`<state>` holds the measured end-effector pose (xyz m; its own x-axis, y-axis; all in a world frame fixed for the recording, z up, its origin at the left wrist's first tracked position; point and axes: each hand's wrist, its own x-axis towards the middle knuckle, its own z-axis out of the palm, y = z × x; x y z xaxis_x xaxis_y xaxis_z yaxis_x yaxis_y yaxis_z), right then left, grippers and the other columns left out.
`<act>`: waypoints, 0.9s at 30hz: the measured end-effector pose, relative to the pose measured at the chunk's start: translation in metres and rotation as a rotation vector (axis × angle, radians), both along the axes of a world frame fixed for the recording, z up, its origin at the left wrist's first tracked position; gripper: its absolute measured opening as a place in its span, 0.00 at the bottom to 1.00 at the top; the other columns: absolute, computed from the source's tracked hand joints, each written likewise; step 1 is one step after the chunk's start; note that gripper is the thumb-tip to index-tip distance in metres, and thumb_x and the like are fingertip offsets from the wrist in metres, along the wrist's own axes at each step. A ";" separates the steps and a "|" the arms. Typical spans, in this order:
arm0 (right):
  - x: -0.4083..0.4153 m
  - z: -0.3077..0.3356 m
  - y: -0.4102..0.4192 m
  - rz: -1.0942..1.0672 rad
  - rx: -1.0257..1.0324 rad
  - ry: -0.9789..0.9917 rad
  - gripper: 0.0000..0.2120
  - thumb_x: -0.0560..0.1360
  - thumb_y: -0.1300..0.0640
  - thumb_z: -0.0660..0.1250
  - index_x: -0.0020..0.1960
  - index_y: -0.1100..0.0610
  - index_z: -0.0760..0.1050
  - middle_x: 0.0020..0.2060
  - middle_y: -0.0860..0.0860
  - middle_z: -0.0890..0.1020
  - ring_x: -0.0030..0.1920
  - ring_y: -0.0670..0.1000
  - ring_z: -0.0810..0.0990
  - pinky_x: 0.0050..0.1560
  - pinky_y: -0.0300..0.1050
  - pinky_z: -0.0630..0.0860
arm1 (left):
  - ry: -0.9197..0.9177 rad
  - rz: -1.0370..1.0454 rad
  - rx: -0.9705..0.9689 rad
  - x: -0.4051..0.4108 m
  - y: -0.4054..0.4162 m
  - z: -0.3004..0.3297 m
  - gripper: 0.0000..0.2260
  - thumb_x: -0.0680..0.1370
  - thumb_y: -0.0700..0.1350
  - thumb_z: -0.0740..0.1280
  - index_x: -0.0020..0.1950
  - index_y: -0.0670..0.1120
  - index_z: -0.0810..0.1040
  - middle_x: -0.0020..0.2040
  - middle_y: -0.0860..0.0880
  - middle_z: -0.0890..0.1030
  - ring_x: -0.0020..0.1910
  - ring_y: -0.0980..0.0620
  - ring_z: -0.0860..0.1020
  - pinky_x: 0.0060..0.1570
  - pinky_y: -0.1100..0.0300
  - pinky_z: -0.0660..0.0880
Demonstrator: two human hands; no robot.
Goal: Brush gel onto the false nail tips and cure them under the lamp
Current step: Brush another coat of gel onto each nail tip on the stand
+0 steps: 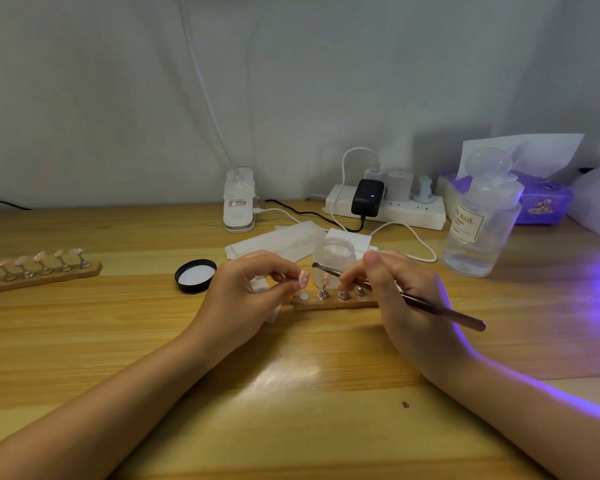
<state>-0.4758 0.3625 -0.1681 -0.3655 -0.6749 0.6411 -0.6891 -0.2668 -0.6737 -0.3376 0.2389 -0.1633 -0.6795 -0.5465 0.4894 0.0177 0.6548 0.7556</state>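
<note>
Head view, counts: I log two wooden strips. The far-left strip (45, 273) carries five pink nail tips on metal stands. The near strip (333, 301) lies between my hands, with one bare magnet disc at its left end and three stands that I can see; its right end is hidden behind my right hand.
Containers: one open clear jar (335, 259) just behind the near strip; one black lid (195, 275) lying inside-up to its left; one clear bottle (480, 220) at right, labelled NAIL.
Left hand (243, 299): fingers curled, thumb and forefinger pinching one pink nail tip (303, 279) by its stand, held just above the strip's left end.
Right hand (406, 299): fingers curled narrowly round one brush (440, 311), pen-fashion.
Brush axis: long axis runs from near right to far left; bristle end points left, near the held tip. Whether they touch I cannot tell.
Nail tip facing: pink face turned right, toward the bristles.
Other: one power strip (385, 209) far centre; one white clip lamp base (239, 202); violet light across the table (291, 427) at right.
</note>
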 end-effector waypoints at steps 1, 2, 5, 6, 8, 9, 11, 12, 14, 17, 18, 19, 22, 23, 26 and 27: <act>0.001 0.000 0.000 0.003 -0.017 0.033 0.18 0.76 0.45 0.51 0.36 0.47 0.76 0.32 0.38 0.78 0.40 0.44 0.76 0.45 0.43 0.71 | -0.002 0.003 -0.002 0.000 0.000 0.000 0.04 0.68 0.45 0.70 0.42 0.47 0.82 0.38 0.53 0.80 0.39 0.58 0.77 0.42 0.69 0.72; 0.002 0.000 0.000 0.010 -0.043 0.081 0.18 0.77 0.44 0.52 0.37 0.48 0.77 0.32 0.36 0.76 0.39 0.43 0.75 0.44 0.43 0.70 | -0.005 0.006 -0.005 0.000 0.000 0.000 0.04 0.69 0.44 0.70 0.42 0.47 0.82 0.38 0.53 0.80 0.40 0.58 0.77 0.42 0.69 0.72; 0.005 -0.002 0.002 0.043 -0.092 0.191 0.21 0.79 0.42 0.50 0.40 0.49 0.78 0.34 0.32 0.71 0.38 0.38 0.72 0.42 0.39 0.67 | -0.016 0.019 -0.018 0.000 -0.002 -0.001 0.06 0.69 0.38 0.72 0.43 0.46 0.82 0.39 0.51 0.81 0.40 0.57 0.76 0.44 0.68 0.72; 0.004 -0.002 0.002 0.047 -0.087 0.198 0.21 0.78 0.42 0.50 0.41 0.49 0.78 0.34 0.32 0.71 0.38 0.37 0.71 0.42 0.39 0.67 | -0.017 0.021 -0.021 0.000 -0.002 -0.002 0.06 0.69 0.37 0.72 0.43 0.46 0.82 0.39 0.51 0.80 0.41 0.57 0.76 0.44 0.68 0.72; 0.003 -0.002 0.001 0.037 -0.071 0.181 0.22 0.78 0.43 0.51 0.40 0.51 0.79 0.34 0.33 0.72 0.38 0.39 0.72 0.43 0.41 0.68 | -0.013 0.017 -0.017 0.000 -0.002 -0.001 0.06 0.68 0.38 0.72 0.43 0.48 0.82 0.39 0.52 0.80 0.40 0.57 0.76 0.44 0.68 0.72; 0.002 -0.003 0.000 0.025 -0.063 0.159 0.21 0.77 0.44 0.53 0.39 0.52 0.80 0.34 0.34 0.74 0.39 0.40 0.74 0.43 0.42 0.69 | -0.008 0.011 -0.010 0.000 -0.001 -0.001 0.05 0.68 0.41 0.71 0.42 0.48 0.82 0.38 0.53 0.80 0.40 0.57 0.76 0.44 0.68 0.72; 0.000 -0.002 -0.001 0.001 -0.041 0.101 0.18 0.76 0.47 0.53 0.38 0.51 0.79 0.32 0.37 0.76 0.39 0.42 0.75 0.45 0.41 0.70 | -0.003 0.003 0.001 -0.001 -0.001 0.000 0.04 0.68 0.45 0.70 0.42 0.49 0.82 0.38 0.53 0.80 0.40 0.57 0.76 0.43 0.68 0.72; 0.000 -0.001 -0.001 -0.008 -0.023 0.065 0.18 0.76 0.46 0.52 0.37 0.49 0.77 0.32 0.39 0.78 0.40 0.43 0.76 0.45 0.40 0.70 | -0.004 0.001 0.003 -0.001 -0.001 0.000 0.05 0.67 0.45 0.70 0.42 0.49 0.82 0.38 0.53 0.81 0.41 0.57 0.76 0.43 0.67 0.73; -0.001 0.000 -0.001 -0.006 0.004 0.006 0.17 0.75 0.45 0.51 0.37 0.46 0.76 0.35 0.42 0.80 0.41 0.44 0.77 0.45 0.40 0.71 | -0.004 0.000 0.006 0.000 -0.001 -0.001 0.05 0.67 0.46 0.70 0.42 0.49 0.82 0.38 0.53 0.81 0.41 0.57 0.77 0.43 0.67 0.73; 0.001 0.000 -0.001 0.007 -0.058 0.098 0.18 0.76 0.45 0.54 0.38 0.50 0.78 0.32 0.37 0.76 0.39 0.42 0.76 0.43 0.42 0.70 | -0.008 0.003 0.001 0.000 -0.001 -0.001 0.04 0.68 0.45 0.70 0.41 0.50 0.82 0.38 0.54 0.80 0.41 0.57 0.76 0.43 0.67 0.73; 0.003 -0.001 0.000 0.019 -0.076 0.153 0.20 0.77 0.45 0.53 0.39 0.52 0.79 0.34 0.35 0.75 0.39 0.41 0.74 0.42 0.42 0.70 | -0.011 0.006 -0.003 0.000 -0.001 -0.001 0.04 0.68 0.44 0.71 0.41 0.50 0.82 0.38 0.54 0.80 0.40 0.57 0.76 0.44 0.67 0.73; 0.004 -0.001 0.000 0.035 -0.085 0.199 0.21 0.78 0.45 0.52 0.40 0.53 0.79 0.35 0.34 0.73 0.38 0.40 0.73 0.42 0.43 0.69 | -0.014 0.012 -0.008 0.000 -0.002 -0.002 0.05 0.68 0.42 0.72 0.42 0.50 0.82 0.38 0.54 0.80 0.40 0.57 0.76 0.44 0.67 0.72; 0.002 -0.003 0.000 0.038 -0.068 0.223 0.20 0.78 0.45 0.53 0.40 0.53 0.80 0.35 0.33 0.72 0.38 0.40 0.73 0.42 0.44 0.70 | -0.020 0.014 -0.012 0.000 -0.002 -0.002 0.06 0.68 0.40 0.72 0.42 0.50 0.82 0.39 0.53 0.80 0.41 0.57 0.76 0.44 0.67 0.72; 0.001 -0.003 0.000 0.031 -0.055 0.187 0.19 0.77 0.46 0.54 0.39 0.53 0.80 0.34 0.34 0.74 0.38 0.40 0.74 0.42 0.44 0.70 | -0.017 0.011 -0.008 -0.001 -0.002 -0.002 0.06 0.68 0.41 0.72 0.42 0.50 0.82 0.38 0.53 0.80 0.40 0.57 0.76 0.44 0.67 0.72; 0.000 0.000 -0.001 0.003 0.011 0.029 0.18 0.75 0.45 0.52 0.37 0.48 0.77 0.33 0.40 0.79 0.41 0.43 0.76 0.45 0.40 0.71 | -0.014 0.016 0.001 0.000 -0.002 -0.002 0.04 0.68 0.45 0.71 0.41 0.51 0.82 0.38 0.54 0.80 0.41 0.57 0.76 0.43 0.67 0.73; -0.001 0.001 -0.001 -0.001 0.026 -0.011 0.17 0.75 0.44 0.51 0.37 0.46 0.76 0.35 0.41 0.80 0.42 0.43 0.77 0.45 0.39 0.71 | -0.018 0.018 0.000 0.000 -0.002 -0.002 0.03 0.68 0.46 0.71 0.41 0.51 0.82 0.38 0.54 0.80 0.41 0.57 0.76 0.43 0.66 0.73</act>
<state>-0.4765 0.3612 -0.1672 -0.3727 -0.6913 0.6190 -0.6818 -0.2485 -0.6880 -0.3377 0.2365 -0.1651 -0.6780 -0.5587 0.4776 -0.0075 0.6550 0.7556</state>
